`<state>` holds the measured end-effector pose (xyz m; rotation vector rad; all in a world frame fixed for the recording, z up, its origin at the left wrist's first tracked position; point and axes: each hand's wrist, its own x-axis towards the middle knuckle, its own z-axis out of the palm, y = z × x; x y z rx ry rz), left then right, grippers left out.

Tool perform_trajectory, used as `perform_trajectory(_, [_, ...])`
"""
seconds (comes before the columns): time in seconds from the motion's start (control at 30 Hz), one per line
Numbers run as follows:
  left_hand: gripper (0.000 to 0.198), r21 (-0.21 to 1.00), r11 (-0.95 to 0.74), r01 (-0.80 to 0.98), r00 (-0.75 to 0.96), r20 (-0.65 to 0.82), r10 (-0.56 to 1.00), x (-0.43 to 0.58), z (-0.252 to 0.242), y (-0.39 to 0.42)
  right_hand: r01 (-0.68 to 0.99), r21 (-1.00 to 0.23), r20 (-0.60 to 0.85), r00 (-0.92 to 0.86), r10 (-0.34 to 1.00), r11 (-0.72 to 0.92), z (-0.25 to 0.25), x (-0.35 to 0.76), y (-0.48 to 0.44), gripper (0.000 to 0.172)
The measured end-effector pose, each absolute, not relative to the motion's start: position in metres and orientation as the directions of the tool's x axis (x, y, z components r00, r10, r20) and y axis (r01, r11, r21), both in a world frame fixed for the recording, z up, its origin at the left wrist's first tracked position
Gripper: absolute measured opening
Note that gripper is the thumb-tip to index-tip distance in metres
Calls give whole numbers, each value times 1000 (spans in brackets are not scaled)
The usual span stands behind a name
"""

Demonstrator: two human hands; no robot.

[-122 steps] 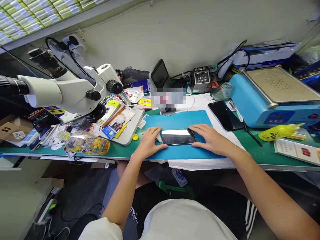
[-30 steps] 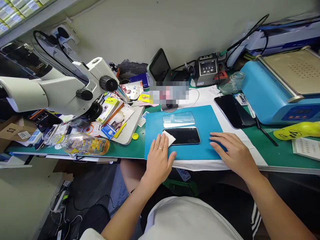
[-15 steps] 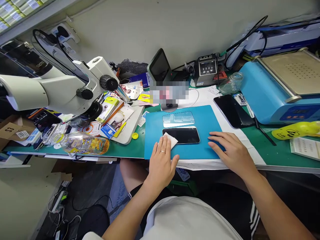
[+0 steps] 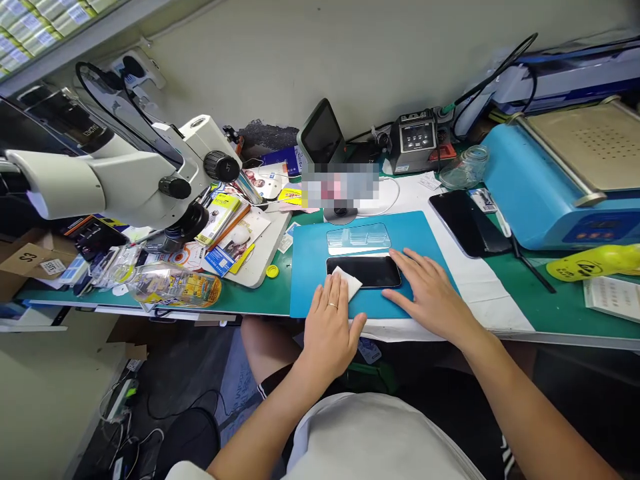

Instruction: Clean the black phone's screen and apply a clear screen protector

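A smartphone [image 4: 375,272] with a dark screen lies face up on the blue mat [image 4: 435,233]. My left hand [image 4: 333,327] rests on the phone's left end, its outstretched fingers together and holding down a folded white wipe [image 4: 351,285] against the screen. Around the phone's right end my right hand [image 4: 430,297] is open, thumb and fingers spread, with nothing held in it. The index finger is at the upper right corner and the thumb near the lower edge; whether they touch the phone I cannot tell. Just beyond the phone lies a clear glass screen sheet [image 4: 359,239].
At left stand a microscope [image 4: 135,180], a plastic bottle [image 4: 173,285] and stacked leaflets [image 4: 240,240]. To the right lie another phone [image 4: 469,223], a glass jar [image 4: 465,167], a blue heating machine [image 4: 530,193] and a yellow bottle [image 4: 590,262]. A soldering station [image 4: 417,141] stands behind.
My right hand has moved left, from the mat's right side to the phone's right end. With the wipe under it, my left hand has shifted slightly right.
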<state>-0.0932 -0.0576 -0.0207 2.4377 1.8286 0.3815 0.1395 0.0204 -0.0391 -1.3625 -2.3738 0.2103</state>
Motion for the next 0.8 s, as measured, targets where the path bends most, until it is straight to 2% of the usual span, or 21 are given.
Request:
perform_trajectory(0.27, [60, 168, -239, 956, 218, 133, 967, -93, -16, -8, 781, -367, 267, -432, 861, 506, -35, 141, 20, 67])
perform_trajectory(0.5, [59, 126, -242, 962, 223, 146, 964, -99, -19, -56, 783, -361, 260, -437, 861, 506, -33, 141, 18, 66])
perform_trajectory(0.8, [61, 131, -200, 971, 184, 125, 975, -92, -16, -16, 783, -357, 274, -434, 858, 510, -37, 141, 18, 65])
